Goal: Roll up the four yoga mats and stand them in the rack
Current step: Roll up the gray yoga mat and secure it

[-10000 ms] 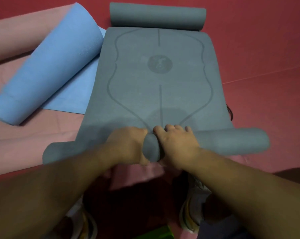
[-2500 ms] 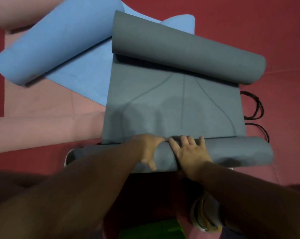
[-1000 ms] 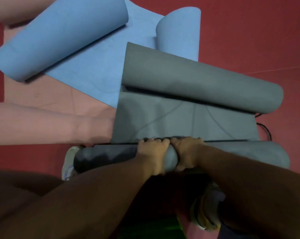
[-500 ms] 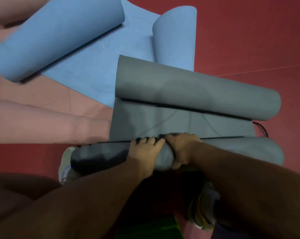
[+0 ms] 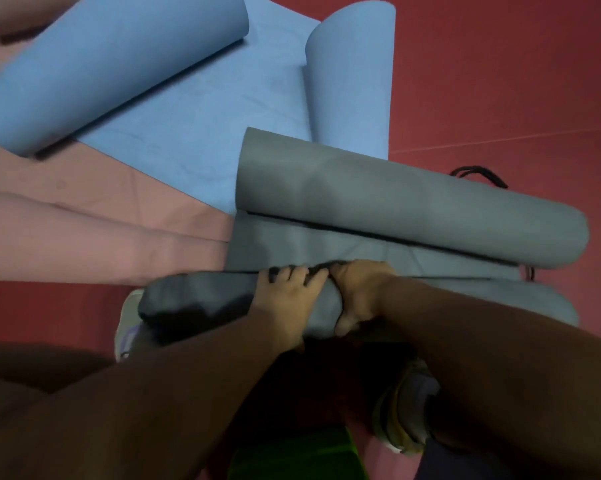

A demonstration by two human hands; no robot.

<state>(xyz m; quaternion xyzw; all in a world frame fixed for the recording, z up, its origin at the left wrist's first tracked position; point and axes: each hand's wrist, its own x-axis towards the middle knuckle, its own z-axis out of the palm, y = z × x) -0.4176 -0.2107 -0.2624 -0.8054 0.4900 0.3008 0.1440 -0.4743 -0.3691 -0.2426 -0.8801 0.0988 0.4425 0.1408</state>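
- Grey foam yoga mat [image 5: 326, 244] lies on the red floor [image 5: 500, 81], rolled from both ends: near roll under the hands, far curl [image 5: 413, 206] just beyond, a narrow flat strip between them.
- Risk: the far curl sits askew to the near roll; pushing on as is would likely give a crooked, telescoped roll that stands poorly in the rack. No rack in view.
- Risk: both hands sit mid-roll, so the outer ends may loosen and flare.
- Risk: black cord [image 5: 479, 174] by the far right end could get wound in.
- Left hand [image 5: 285, 303]: fingers curled over the top of the near roll, tips at the seam, gripping it.
- Right hand [image 5: 358, 292]: touching the left, fingers wrapped over the roll, thumb underneath, clamped on it.
- Blue mat [image 5: 188, 133] and pink mat [image 5: 84, 237] lie part-rolled to the left.
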